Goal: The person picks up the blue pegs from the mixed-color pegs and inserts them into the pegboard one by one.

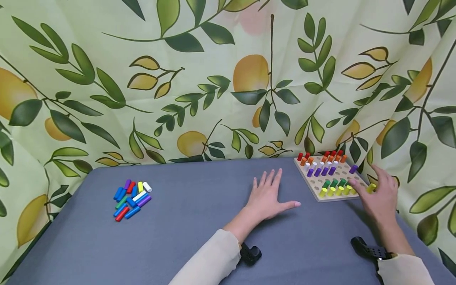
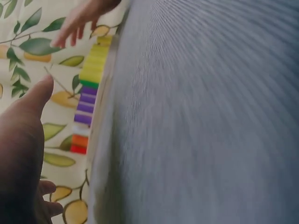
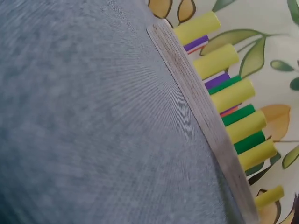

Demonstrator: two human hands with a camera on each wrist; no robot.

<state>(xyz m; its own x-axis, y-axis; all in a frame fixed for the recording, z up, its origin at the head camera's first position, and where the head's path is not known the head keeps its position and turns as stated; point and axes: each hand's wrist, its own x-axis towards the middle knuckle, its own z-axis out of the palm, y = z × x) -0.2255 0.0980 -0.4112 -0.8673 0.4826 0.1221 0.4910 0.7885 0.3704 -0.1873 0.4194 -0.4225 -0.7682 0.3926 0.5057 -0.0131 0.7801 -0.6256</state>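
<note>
A wooden pegboard (image 1: 313, 187) lies at the right of the table, with rows of red, orange, white, purple, green and yellow pegs standing in it. My right hand (image 1: 379, 194) hovers at the board's front right corner, thumb and fingers apart, beside a yellow peg (image 1: 371, 187). In the left wrist view that right hand (image 2: 86, 19) hangs above the yellow pegs (image 2: 95, 64). My left hand (image 1: 264, 198) is spread over the table left of the board, holding nothing. The right wrist view shows the board's edge (image 3: 196, 107) and yellow pegs (image 3: 217, 60), but hides my fingers.
A loose pile of blue, red, white, purple, green and yellow pegs (image 1: 132, 201) lies on the left of the grey tablecloth (image 1: 178, 237). A leaf-and-fruit patterned curtain (image 1: 213, 79) hangs behind the table and along its sides.
</note>
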